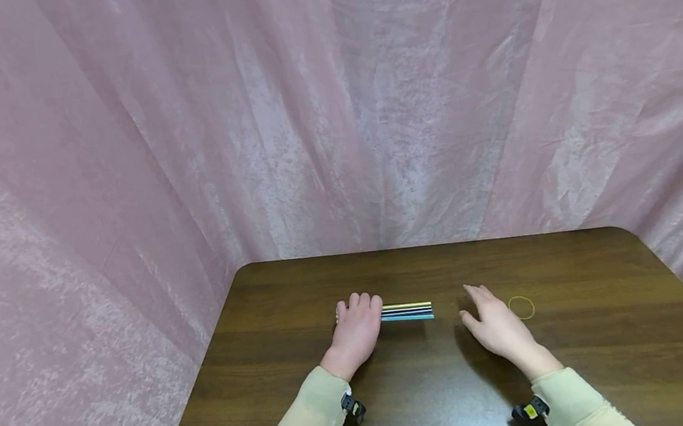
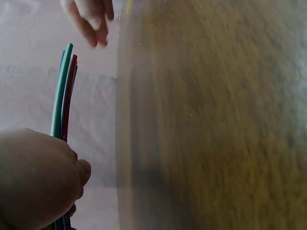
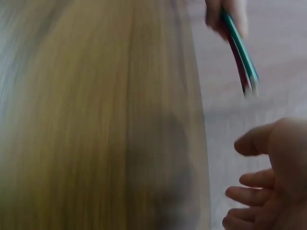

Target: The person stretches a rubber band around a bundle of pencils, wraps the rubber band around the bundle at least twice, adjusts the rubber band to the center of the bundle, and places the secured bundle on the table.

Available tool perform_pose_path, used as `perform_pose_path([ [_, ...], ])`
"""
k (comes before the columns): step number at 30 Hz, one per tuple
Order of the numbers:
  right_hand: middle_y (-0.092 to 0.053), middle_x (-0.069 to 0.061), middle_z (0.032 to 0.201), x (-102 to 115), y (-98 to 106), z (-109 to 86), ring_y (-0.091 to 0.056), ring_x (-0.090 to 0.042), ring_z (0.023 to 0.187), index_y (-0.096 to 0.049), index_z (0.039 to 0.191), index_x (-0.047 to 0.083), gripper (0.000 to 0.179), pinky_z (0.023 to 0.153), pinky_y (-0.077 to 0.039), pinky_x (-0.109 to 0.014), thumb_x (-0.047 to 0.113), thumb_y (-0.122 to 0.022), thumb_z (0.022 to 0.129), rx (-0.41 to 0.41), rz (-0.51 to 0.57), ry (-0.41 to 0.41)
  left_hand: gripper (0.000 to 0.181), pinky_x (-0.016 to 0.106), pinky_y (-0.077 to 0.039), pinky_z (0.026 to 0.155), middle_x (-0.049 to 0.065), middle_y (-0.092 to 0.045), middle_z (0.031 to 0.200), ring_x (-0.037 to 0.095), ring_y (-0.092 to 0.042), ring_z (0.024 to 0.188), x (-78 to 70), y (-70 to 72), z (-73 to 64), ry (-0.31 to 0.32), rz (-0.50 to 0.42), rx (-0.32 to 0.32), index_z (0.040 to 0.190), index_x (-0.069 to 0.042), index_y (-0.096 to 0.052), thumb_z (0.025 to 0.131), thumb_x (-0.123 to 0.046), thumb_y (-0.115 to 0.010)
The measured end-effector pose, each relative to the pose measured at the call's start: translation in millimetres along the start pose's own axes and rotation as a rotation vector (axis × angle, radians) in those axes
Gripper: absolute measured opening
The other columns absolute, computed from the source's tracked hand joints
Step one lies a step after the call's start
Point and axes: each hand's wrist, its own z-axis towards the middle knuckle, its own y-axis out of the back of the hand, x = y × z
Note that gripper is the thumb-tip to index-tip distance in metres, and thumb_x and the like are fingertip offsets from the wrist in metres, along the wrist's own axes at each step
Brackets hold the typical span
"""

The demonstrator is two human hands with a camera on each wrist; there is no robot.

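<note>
My left hand (image 1: 356,330) grips a bundle of thin coloured pencils (image 1: 408,312) from above, held level over the table. Yellow, dark and blue ones show in the head view; in the left wrist view a green pencil (image 2: 59,93) and a red one (image 2: 70,96) stick out past the fist. Hidden under the fingers is the other part of the bundle. To the right, my right hand (image 1: 501,327) hovers above the tabletop with thumb and fingers spread apart, holding nothing. Just beside it lies a yellow rubber band (image 1: 534,308).
The brown wooden table (image 1: 440,393) has rounded far corners. A pink velvet curtain (image 1: 329,115) hangs behind it and along its sides. A small black camera sits on each wrist, at the cuffs of the pale green sleeves (image 1: 306,420).
</note>
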Motion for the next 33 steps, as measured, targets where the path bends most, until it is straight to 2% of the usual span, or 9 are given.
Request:
perform_pose_path([
  [3, -0.056, -0.032, 0.149, -20.3, 12.4, -5.2, -0.051, -0.054, 0.138, -0.055, 0.148, -0.007, 0.051, 0.107, -0.044, -0.068, 0.019, -0.061, 0.104, -0.03, -0.039, -0.06, 0.01, 0.044, -0.037, 0.08, 0.006, -0.058, 0.101, 0.027, -0.049, 0.097, 2.3, -2.2, -1.9, 0.006, -0.014, 0.02, 0.112, -0.01, -0.056, 0.108, -0.003, -0.052],
  [6, -0.062, -0.03, 0.142, -39.4, 24.4, -10.6, -0.059, -0.053, 0.128, -0.063, 0.141, -0.004, 0.044, 0.097, -0.049, -0.068, 0.019, -0.061, 0.104, -0.038, -0.079, -0.081, 0.011, 0.045, -0.037, 0.081, 0.006, -0.058, 0.102, 0.027, -0.049, 0.099, 4.0, -5.2, -4.1, 0.013, -0.03, 0.038, 0.113, -0.01, -0.056, 0.109, -0.002, -0.05],
  [9, -0.069, -0.026, 0.129, -58.0, 35.1, -14.3, -0.065, -0.05, 0.119, -0.072, 0.128, 0.0, 0.032, 0.091, -0.051, -0.066, 0.017, -0.066, 0.101, -0.053, -0.102, -0.053, 0.011, 0.046, -0.037, 0.082, 0.005, -0.058, 0.102, 0.027, -0.049, 0.1, 5.3, -7.0, -5.9, 0.02, -0.044, 0.05, 0.113, -0.01, -0.056, 0.109, -0.003, -0.05],
  [14, -0.076, -0.013, 0.111, -82.4, 51.1, -15.7, -0.07, -0.041, 0.106, -0.079, 0.109, 0.009, 0.016, 0.088, -0.053, -0.061, 0.018, -0.079, 0.097, -0.011, -0.125, 0.056, 0.01, 0.046, -0.038, 0.082, 0.006, -0.059, 0.103, 0.027, -0.049, 0.099, 8.1, -7.8, -8.9, 0.019, -0.062, 0.055, 0.113, -0.009, -0.057, 0.108, -0.003, -0.053],
  [22, -0.073, 0.003, 0.1, -103.7, 64.4, -15.5, -0.071, -0.026, 0.096, -0.078, 0.101, 0.014, 0.016, 0.087, -0.056, -0.051, 0.018, -0.088, 0.089, 0.063, -0.171, 0.205, 0.01, 0.046, -0.037, 0.083, 0.005, -0.059, 0.104, 0.027, -0.048, 0.1, 12.6, -8.6, -10.8, 0.022, -0.079, 0.074, 0.114, -0.01, -0.057, 0.109, -0.003, -0.054],
  [33, -0.065, 0.011, 0.09, -109.9, 70.8, -9.8, -0.065, -0.018, 0.088, -0.074, 0.093, 0.019, 0.015, 0.079, -0.055, -0.045, 0.015, -0.087, 0.088, 0.066, -0.225, 0.253, 0.01, 0.046, -0.036, 0.085, 0.006, -0.059, 0.106, 0.026, -0.047, 0.102, 14.7, -5.6, -11.2, 0.026, -0.098, 0.105, 0.116, -0.01, -0.057, 0.109, -0.003, -0.055],
])
